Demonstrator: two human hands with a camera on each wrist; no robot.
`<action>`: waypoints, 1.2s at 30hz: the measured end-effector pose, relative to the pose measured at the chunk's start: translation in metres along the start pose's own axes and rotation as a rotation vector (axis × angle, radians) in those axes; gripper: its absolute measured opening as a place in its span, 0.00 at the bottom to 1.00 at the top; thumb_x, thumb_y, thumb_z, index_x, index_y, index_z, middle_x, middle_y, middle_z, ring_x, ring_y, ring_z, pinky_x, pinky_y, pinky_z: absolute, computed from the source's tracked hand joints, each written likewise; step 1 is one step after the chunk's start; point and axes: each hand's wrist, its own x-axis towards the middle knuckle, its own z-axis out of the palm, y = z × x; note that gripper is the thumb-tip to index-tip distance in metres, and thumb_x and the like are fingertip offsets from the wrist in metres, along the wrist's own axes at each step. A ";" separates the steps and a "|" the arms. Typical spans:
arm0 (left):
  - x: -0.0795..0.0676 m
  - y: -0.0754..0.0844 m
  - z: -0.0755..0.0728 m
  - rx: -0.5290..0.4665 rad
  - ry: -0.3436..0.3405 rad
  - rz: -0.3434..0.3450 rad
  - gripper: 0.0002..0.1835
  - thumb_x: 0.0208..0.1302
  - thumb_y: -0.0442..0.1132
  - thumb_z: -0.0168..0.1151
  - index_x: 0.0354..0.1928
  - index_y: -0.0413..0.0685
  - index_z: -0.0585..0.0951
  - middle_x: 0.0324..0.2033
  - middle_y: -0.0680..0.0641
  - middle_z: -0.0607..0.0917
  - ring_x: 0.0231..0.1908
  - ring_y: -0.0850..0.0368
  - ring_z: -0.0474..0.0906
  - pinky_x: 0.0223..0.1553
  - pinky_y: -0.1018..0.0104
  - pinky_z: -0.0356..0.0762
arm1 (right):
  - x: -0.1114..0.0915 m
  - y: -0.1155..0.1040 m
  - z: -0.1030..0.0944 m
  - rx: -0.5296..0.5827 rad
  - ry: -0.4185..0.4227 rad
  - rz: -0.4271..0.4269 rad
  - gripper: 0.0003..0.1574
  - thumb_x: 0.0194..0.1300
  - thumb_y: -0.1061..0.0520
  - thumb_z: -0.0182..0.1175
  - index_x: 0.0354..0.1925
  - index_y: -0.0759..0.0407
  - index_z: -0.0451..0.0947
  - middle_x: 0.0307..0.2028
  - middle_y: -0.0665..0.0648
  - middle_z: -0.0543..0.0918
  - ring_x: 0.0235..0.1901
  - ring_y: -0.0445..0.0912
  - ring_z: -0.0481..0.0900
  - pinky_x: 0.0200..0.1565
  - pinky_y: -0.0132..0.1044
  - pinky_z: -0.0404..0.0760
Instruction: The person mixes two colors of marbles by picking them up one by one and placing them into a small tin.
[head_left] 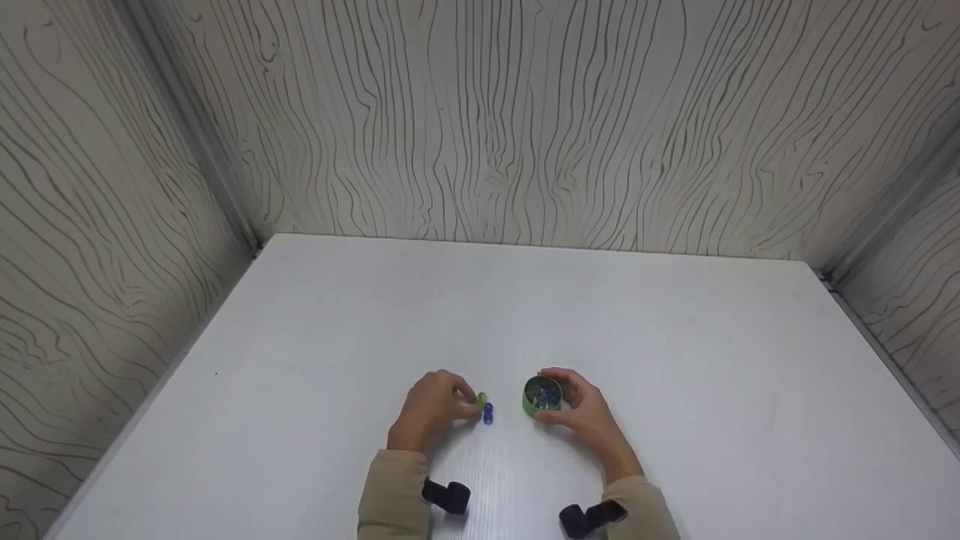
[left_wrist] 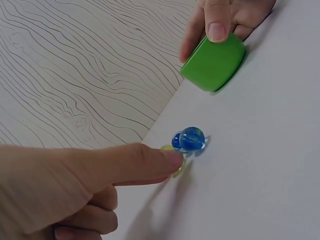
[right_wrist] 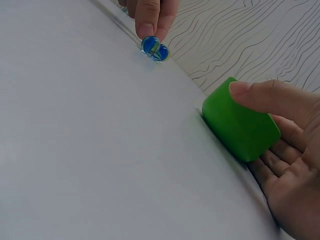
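Observation:
Thumb and index finger of my left hand [head_left: 435, 401] pinch a yellow-green marble [head_left: 481, 399] at the table surface. In the left wrist view the thumb covers most of that marble [left_wrist: 178, 169]. Two blue marbles [head_left: 488, 413] rest right beside the fingertips; they are clear glass with blue inside, one behind the other in the left wrist view. To the right, my right hand [head_left: 585, 409] grips a small green cup [head_left: 529, 409], thumb on the near side and fingers round the far side. Several glass marbles [head_left: 544, 394], bluish and clear, lie inside the cup.
Both hands work on a white table [head_left: 637, 322]. Wood-grain patterned panels [head_left: 487, 120] stand behind it and at both sides. Each sleeved forearm carries a black wrist camera [head_left: 448, 496].

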 end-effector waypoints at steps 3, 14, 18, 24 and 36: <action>0.000 0.000 0.001 0.010 0.006 0.008 0.09 0.50 0.40 0.71 0.33 0.45 0.87 0.41 0.44 0.86 0.45 0.47 0.80 0.53 0.49 0.76 | 0.000 0.000 0.000 -0.001 -0.001 0.001 0.41 0.47 0.64 0.73 0.60 0.64 0.70 0.61 0.63 0.76 0.65 0.52 0.71 0.72 0.45 0.58; 0.000 0.001 0.000 0.034 0.016 0.038 0.08 0.49 0.39 0.71 0.32 0.44 0.87 0.41 0.43 0.87 0.44 0.47 0.80 0.52 0.50 0.77 | -0.001 -0.002 0.001 -0.005 0.014 0.023 0.40 0.48 0.65 0.72 0.60 0.63 0.70 0.62 0.62 0.76 0.66 0.51 0.71 0.72 0.45 0.59; -0.001 0.001 0.000 0.045 0.026 0.049 0.08 0.49 0.38 0.71 0.32 0.44 0.87 0.42 0.42 0.86 0.45 0.46 0.80 0.53 0.50 0.76 | -0.001 -0.002 0.001 0.002 0.017 0.038 0.41 0.47 0.64 0.72 0.60 0.62 0.70 0.62 0.61 0.76 0.67 0.52 0.70 0.72 0.44 0.59; -0.001 0.000 -0.001 0.043 0.031 0.041 0.08 0.50 0.39 0.70 0.32 0.44 0.87 0.41 0.42 0.86 0.44 0.47 0.80 0.51 0.50 0.77 | 0.000 -0.002 0.000 0.008 0.004 0.017 0.40 0.48 0.65 0.72 0.60 0.64 0.70 0.62 0.63 0.76 0.68 0.55 0.68 0.71 0.39 0.61; -0.002 0.001 -0.005 0.021 0.031 -0.033 0.07 0.53 0.41 0.71 0.33 0.47 0.87 0.37 0.47 0.84 0.36 0.56 0.74 0.44 0.56 0.75 | 0.000 -0.002 0.000 0.012 -0.005 0.009 0.40 0.48 0.65 0.72 0.61 0.65 0.69 0.63 0.64 0.75 0.69 0.57 0.67 0.72 0.45 0.57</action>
